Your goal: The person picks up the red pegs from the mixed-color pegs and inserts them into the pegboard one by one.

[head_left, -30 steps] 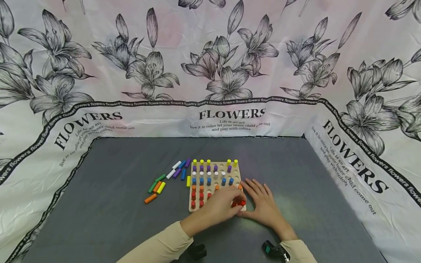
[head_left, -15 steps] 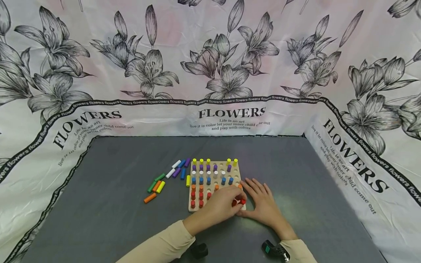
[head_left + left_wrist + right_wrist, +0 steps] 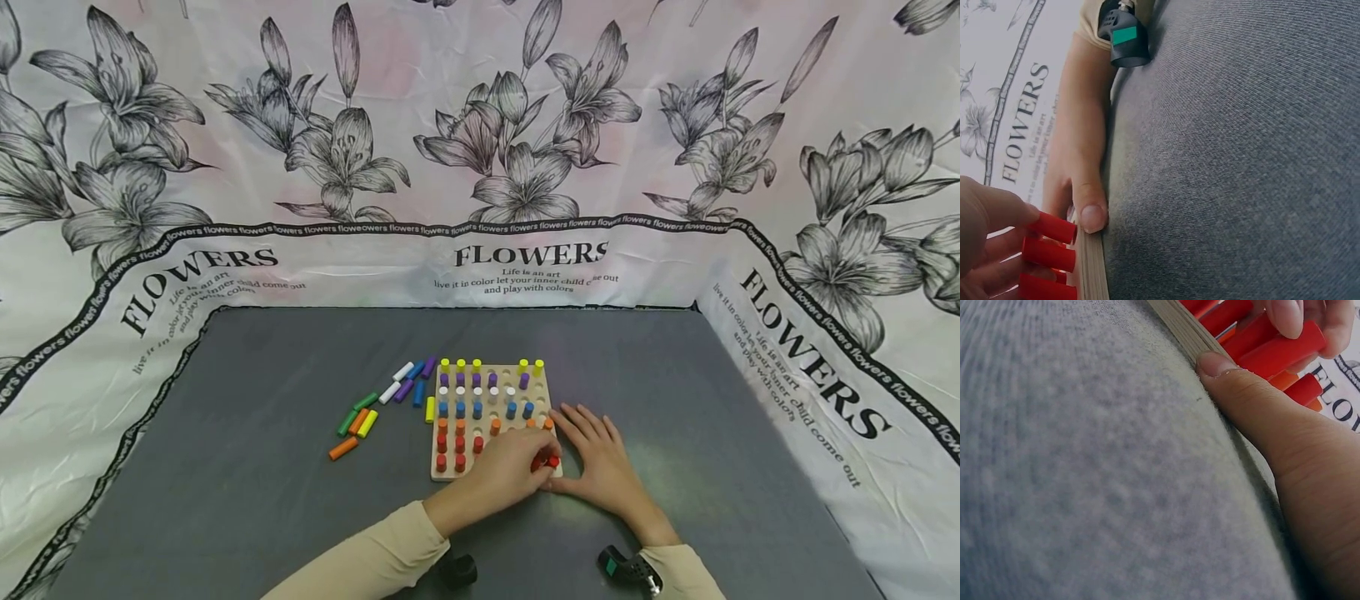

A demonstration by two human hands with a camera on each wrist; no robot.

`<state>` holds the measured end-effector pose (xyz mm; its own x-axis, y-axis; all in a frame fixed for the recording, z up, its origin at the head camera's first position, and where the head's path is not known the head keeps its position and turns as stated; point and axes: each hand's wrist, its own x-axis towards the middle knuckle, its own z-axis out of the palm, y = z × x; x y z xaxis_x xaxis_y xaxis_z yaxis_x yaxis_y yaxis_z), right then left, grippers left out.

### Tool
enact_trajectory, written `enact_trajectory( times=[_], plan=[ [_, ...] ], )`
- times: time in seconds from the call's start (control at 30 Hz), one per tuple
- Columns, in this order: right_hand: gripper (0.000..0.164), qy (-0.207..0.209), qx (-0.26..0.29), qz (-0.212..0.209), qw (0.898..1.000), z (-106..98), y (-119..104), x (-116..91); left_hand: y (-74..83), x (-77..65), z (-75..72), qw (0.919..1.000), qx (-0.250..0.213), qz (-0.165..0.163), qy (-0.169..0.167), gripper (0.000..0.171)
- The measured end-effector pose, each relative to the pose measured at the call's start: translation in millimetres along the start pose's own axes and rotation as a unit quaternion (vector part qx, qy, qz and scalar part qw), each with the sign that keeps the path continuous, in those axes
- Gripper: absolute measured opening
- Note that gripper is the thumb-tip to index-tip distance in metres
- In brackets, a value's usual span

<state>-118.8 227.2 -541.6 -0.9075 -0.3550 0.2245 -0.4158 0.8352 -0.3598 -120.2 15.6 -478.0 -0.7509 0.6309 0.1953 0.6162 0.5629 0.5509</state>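
A wooden pegboard (image 3: 500, 370) lies on the table, with rows of coloured pegs standing in it. My left hand (image 3: 498, 473) reaches across its near right part and pinches a red peg (image 3: 1055, 227) at the corner, between thumb and fingers. Other red pegs (image 3: 1050, 252) stand beside that one; the left hand hides part of the near rows in the head view. My right hand (image 3: 603, 471) lies at the board's right side with fingers spread and fairly straight. Its thumb (image 3: 1235, 378) presses the near edge close to the corner.
Left of the board lie loose pegs: green (image 3: 365, 402), orange (image 3: 343, 449), yellow (image 3: 367, 424), white (image 3: 389, 392), blue (image 3: 419, 394) and purple (image 3: 405, 390). A flower-printed cloth (image 3: 360, 279) rises behind the grey table (image 3: 247, 500). Each wrist wears a black camera (image 3: 626, 570).
The view has tilted slightly. The left hand stays at the board's corner and the red peg there appears barely lower; the right hand has not moved.
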Motion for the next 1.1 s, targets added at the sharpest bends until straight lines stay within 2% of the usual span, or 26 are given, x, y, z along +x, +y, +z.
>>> enact_trajectory(
  times=[0.2,0.73,0.93,1.1],
  plan=[
    [0.104,-0.002,0.002,0.002,1.0,0.0,-0.3,-0.1,0.3,0.7,1.7,0.9999,0.003,-0.014,0.003,0.015],
    [0.104,-0.003,0.0,0.008,1.0,-0.2,-1.5,0.2,0.6,0.3,2.3,0.9991,0.028,-0.01,0.029,0.014],
    [0.104,-0.011,0.003,0.014,1.0,0.4,-1.8,-2.5,0.8,-1.4,4.4,0.9993,0.025,-0.017,0.023,0.015],
    [0.104,0.002,-0.005,0.006,1.0,1.1,0.1,-0.8,1.8,-1.1,3.3,0.9995,0.015,-0.01,0.028,0.014]
  ],
)
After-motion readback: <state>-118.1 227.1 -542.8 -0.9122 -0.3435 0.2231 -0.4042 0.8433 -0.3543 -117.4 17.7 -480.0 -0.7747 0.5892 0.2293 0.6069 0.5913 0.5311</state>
